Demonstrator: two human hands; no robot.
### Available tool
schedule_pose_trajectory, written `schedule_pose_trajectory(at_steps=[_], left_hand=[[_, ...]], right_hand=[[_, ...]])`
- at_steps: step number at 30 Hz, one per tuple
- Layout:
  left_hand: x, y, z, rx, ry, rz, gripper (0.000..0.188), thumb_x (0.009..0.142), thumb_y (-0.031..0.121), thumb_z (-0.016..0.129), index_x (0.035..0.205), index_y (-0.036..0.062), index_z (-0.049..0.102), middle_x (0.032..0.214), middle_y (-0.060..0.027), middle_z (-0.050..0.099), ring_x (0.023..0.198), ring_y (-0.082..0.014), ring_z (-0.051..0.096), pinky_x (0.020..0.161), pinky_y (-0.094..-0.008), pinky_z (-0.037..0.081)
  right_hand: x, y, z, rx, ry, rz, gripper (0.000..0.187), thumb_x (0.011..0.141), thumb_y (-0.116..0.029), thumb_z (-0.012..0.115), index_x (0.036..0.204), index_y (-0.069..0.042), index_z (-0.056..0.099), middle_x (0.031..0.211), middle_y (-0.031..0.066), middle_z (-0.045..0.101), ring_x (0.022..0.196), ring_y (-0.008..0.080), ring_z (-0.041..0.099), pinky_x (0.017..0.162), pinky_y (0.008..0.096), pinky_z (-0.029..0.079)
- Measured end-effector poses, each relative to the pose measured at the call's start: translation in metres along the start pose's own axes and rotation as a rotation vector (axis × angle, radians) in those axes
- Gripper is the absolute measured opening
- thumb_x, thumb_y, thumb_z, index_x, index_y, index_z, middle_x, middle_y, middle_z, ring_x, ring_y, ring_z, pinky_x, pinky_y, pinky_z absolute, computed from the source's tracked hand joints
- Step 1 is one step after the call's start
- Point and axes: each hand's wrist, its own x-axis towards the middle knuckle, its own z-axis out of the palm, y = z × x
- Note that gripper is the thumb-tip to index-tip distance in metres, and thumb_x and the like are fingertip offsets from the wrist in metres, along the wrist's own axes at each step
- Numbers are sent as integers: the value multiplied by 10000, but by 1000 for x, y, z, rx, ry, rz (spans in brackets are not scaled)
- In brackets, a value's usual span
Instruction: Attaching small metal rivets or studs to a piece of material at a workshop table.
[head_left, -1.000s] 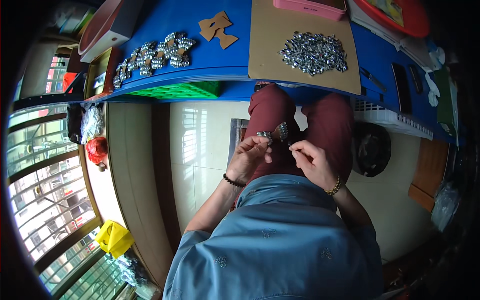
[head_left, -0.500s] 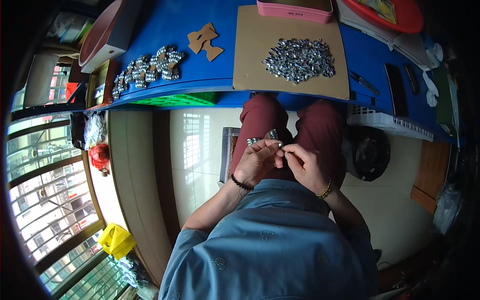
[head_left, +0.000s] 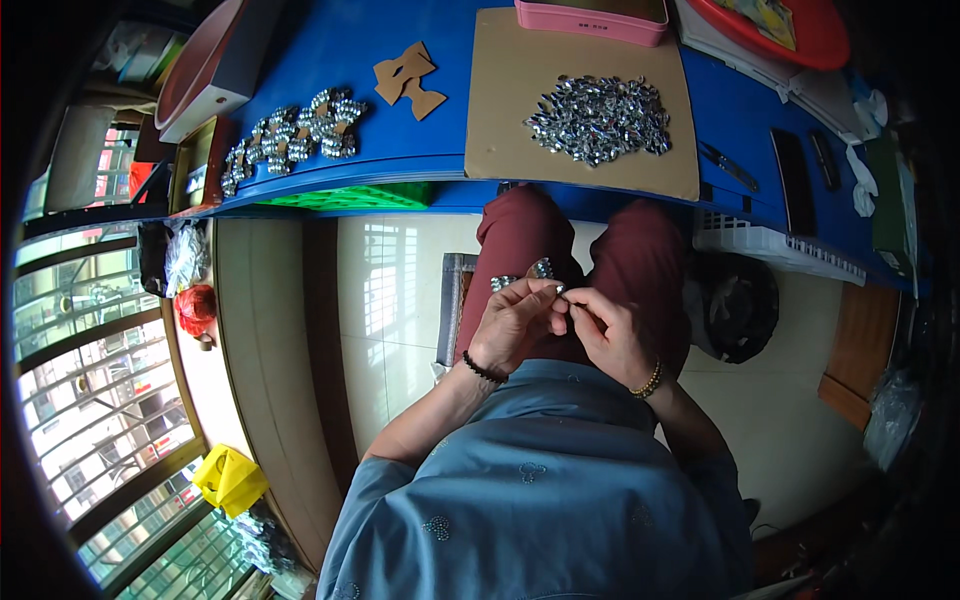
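Observation:
Above my lap, my left hand is closed on a small brown bow-shaped card, with shiny silver stones along its edges. Its lower part is hidden by my fingers. My right hand meets it fingertip to fingertip, thumb and forefinger pinched at a bright silver spot. What exactly they pinch is too small to tell. On the table beyond, a heap of silver faceted stones lies on a cardboard sheet. Bare bow-shaped cards lie to its left, near several cards covered with silver stones.
A pink tin stands at the cardboard's far edge, with a red basin at the far right. Tweezers and a dark phone lie on the blue table. A white basket sits below the table's right side.
Both hands stay almost still, fingertips together at the card. The view shifts very slightly; nothing on the table has been moved.

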Motion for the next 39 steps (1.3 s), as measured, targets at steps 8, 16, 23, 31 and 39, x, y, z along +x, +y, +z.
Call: schedule_pose_trajectory(at_steps=[8, 16, 23, 31, 39], left_hand=[[1, -1, 3, 72, 42, 39, 152, 894, 110, 466, 956, 4, 556, 811, -72, 603, 656, -145, 584, 619, -240, 483], [3, -2, 5, 90, 68, 33, 145, 891, 112, 477, 949, 9, 560, 808, -69, 603, 654, -139, 584, 610, -238, 485], [5, -10, 3, 297, 40, 206, 130, 879, 95, 501, 934, 1, 572, 798, -67, 608, 668, -125, 590, 615, -231, 495], [3, -20, 6, 522, 59, 285, 111, 863, 31, 499, 919, -20, 580, 797, -54, 615, 676, -94, 590, 614, -223, 504], [1, -33, -6, 484, 96, 166, 105, 853, 37, 516, 924, -27, 562, 772, -49, 598, 670, -91, 586, 592, -206, 492]], right_hand=[[-1, 8, 1, -17, 7, -7, 141, 806, 19, 512, 931, -21, 563, 732, 107, 620, 628, 151, 627, 535, 245, 468], [-1, 14, 1, 11, 22, -10, 128, 816, 18, 509, 930, -11, 560, 725, 94, 614, 624, 108, 605, 527, 232, 456], [-2, 20, -1, -40, -5, 47, 86, 820, 8, 515, 901, -5, 543, 700, 87, 597, 595, 85, 578, 491, 225, 426], [7, 10, -6, -23, -75, 100, 49, 811, -2, 527, 855, -22, 526, 698, 105, 558, 603, 161, 582, 532, 252, 439], [8, 32, 7, -262, 14, -262, 100, 771, -2, 551, 863, -17, 515, 875, 127, 546, 735, 257, 574, 590, 321, 463]])
